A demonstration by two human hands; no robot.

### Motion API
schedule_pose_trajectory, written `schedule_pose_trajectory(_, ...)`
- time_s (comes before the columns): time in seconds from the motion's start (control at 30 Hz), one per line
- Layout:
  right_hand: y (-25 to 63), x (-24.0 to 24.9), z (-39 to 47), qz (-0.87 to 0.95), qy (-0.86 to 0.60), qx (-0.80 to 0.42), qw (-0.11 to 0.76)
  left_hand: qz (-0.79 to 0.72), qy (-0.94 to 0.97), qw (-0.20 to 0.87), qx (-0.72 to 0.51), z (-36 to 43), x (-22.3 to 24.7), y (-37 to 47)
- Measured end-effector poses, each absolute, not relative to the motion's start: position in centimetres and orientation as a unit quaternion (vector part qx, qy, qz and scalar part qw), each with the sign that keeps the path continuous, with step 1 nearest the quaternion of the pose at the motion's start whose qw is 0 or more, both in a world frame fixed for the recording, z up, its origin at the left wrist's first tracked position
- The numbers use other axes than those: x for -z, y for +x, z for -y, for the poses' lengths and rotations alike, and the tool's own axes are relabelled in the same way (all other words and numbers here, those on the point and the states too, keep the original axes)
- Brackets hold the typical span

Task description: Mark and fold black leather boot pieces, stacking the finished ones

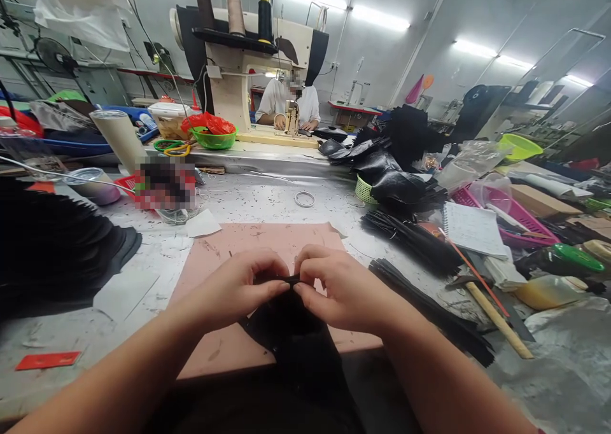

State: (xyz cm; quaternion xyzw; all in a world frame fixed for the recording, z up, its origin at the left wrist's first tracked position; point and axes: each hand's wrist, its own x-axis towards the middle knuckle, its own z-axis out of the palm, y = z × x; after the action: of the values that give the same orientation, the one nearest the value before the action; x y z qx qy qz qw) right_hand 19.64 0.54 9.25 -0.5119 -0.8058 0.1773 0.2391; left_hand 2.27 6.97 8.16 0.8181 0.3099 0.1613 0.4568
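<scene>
A black leather-like piece (291, 319) hangs from my fingers over the near edge of the pink work mat (210, 332). My left hand (243, 281) pinches its top edge between thumb and fingers. Close beside it, my right hand (334, 284) pinches the same edge, the two thumb tips almost meeting. The lower part of the piece drops toward my lap and blends into dark clothing there, so its full outline is hidden.
Black stacked pieces (57, 249) stand at left; bundled black strips (415, 240) lie at right near a wooden-handled hammer (499, 319) and a notebook (472, 227). Behind the table, a sewing machine (229, 90) stands before a person in white (267, 106). A red strip (48, 360) lies front left.
</scene>
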Motion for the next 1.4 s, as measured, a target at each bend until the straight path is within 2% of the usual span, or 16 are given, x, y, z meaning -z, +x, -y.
schedule_pose_trajectory(0.17,19.6,-8.9,-0.4,0.807,-0.519,-0.153,0.235,-0.309,0.836,0.406,-0.200,-7.0,-8.0,2.2)
schedule_pose_trajectory(0.3,19.6,-8.7,-0.4,0.808,-0.523,-0.147,0.229,-0.332,0.808,0.462,-0.151,-6.9,-7.9,2.2)
schedule_pose_trajectory(0.47,20.0,-8.3,-0.5,0.793,-0.524,-0.149,0.274,-0.362,0.779,0.494,-0.135,-6.7,-7.9,2.3)
schedule_pose_trajectory(0.67,19.8,-7.8,-0.4,0.776,-0.523,-0.125,0.330,-0.361,0.815,0.434,-0.131,-6.8,-8.1,2.4)
schedule_pose_trajectory(0.93,19.1,-7.7,-0.6,0.811,-0.502,-0.057,0.296,-0.349,0.850,0.372,-0.132,-6.9,-7.6,2.9)
schedule_pose_trajectory(1.1,19.1,-7.8,-0.9,0.814,-0.499,-0.127,0.268,-0.349,0.855,0.362,-0.129,-7.0,-7.7,2.9)
schedule_pose_trajectory(1.4,19.3,-6.9,-1.8,0.750,-0.514,-0.241,0.340,-0.334,0.853,0.389,-0.097,-7.3,-7.8,2.6)
